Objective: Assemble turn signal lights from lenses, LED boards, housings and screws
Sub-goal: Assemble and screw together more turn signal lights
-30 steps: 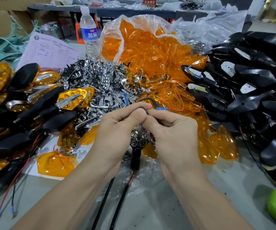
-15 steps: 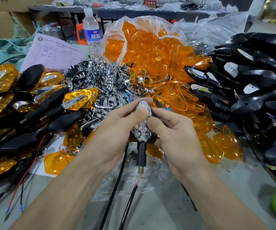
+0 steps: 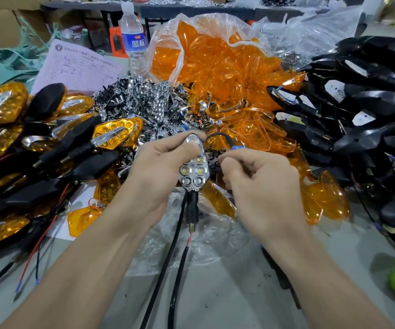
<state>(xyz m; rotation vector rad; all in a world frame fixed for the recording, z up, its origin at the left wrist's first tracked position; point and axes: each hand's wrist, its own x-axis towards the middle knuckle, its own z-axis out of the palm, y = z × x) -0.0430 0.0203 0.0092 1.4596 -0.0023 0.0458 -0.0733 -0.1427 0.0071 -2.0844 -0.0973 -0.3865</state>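
The light [image 3: 193, 167] was a chrome, honeycomb-celled reflector on a black stem, held above the table [image 3: 215, 293] just before the orange lenses [image 3: 215, 67]. The left hand [image 3: 158, 169] gripped its side and tip. The right hand [image 3: 260, 186] pinched a black wire [image 3: 225, 135]. Half a second earlier both hands crowded the light; the right had since drawn aside.
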